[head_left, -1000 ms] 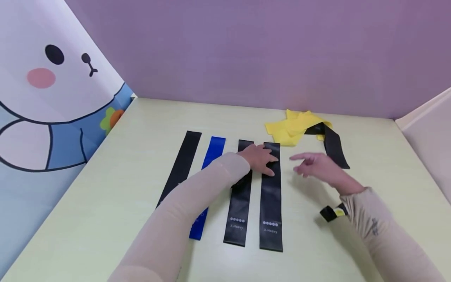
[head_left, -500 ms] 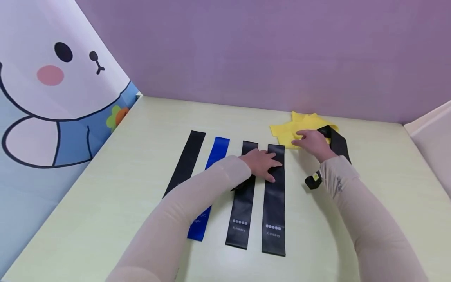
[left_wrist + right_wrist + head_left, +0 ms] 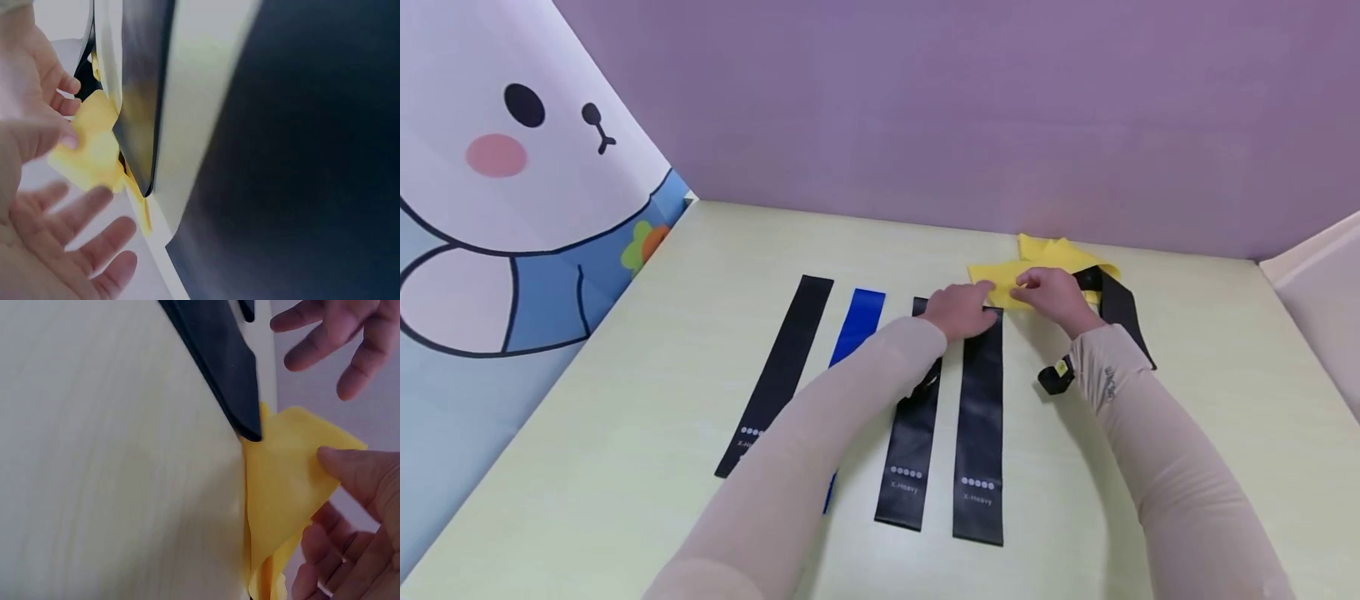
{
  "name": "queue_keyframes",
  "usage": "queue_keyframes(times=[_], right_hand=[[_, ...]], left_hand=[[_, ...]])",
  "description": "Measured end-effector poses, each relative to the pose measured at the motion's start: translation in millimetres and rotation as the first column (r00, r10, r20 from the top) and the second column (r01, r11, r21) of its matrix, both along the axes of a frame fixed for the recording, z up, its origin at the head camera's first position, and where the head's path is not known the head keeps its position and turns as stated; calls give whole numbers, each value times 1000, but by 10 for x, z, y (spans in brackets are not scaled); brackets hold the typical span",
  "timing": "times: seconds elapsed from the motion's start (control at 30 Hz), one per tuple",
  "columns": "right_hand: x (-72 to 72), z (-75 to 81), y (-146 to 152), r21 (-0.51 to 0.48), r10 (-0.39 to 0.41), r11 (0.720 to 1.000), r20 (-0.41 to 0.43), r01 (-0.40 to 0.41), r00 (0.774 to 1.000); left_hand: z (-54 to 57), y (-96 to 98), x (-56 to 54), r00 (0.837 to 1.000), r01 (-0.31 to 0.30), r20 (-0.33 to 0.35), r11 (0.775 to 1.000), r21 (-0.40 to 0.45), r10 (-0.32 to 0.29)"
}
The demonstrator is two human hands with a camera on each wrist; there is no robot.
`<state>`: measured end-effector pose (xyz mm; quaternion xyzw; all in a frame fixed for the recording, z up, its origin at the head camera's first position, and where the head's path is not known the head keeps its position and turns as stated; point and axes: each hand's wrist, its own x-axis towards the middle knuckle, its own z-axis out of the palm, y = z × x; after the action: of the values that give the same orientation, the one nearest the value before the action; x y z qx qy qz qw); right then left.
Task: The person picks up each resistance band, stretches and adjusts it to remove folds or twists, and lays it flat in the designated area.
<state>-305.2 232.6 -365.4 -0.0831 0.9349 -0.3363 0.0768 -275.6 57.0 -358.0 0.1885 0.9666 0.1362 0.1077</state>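
Observation:
Flat on the table lie three black resistance bands, a left one (image 3: 790, 342), a middle one (image 3: 910, 467) and a right one (image 3: 979, 417), with a blue band (image 3: 859, 321) among them. My right hand (image 3: 1054, 293) pinches a raised part of the crumpled yellow band (image 3: 290, 475) between thumb and fingers. The left hand (image 3: 958, 312) hovers over the far ends of the middle and right black bands. Its fingers (image 3: 103, 240) are spread beside the yellow band, holding nothing. My left sleeve hides part of the blue band.
Another black band (image 3: 1123, 312) lies bent beside the yellow heap at the back right. A purple panel (image 3: 925, 117) stands behind the table (image 3: 625, 400). A panel with a cartoon figure (image 3: 550, 208) is at the left, and a pale panel (image 3: 1315, 292) at the right.
My right hand has moved left and away to the yellow band and now pinches it. The left hand has shifted a little towards the yellow band from over the black bands.

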Motion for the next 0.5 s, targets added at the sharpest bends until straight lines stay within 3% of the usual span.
queue_keyframes(times=[0.1,0.17,0.37,0.5], right_hand=[[34,17,-34,-35,-2,999,-35,1,999],[65,33,-55,-35,16,999,-64,-19,998],[182,37,-49,-9,59,998,-154,-61,986],[209,-10,12,-51,28,998,-97,-33,995]], left_hand=[[8,30,-32,993,-119,6,991,67,119],[9,59,-44,988,-153,6,986,60,153],[-15,142,-39,983,-168,-59,983,70,172],[31,128,-7,972,-159,-153,977,144,180]])
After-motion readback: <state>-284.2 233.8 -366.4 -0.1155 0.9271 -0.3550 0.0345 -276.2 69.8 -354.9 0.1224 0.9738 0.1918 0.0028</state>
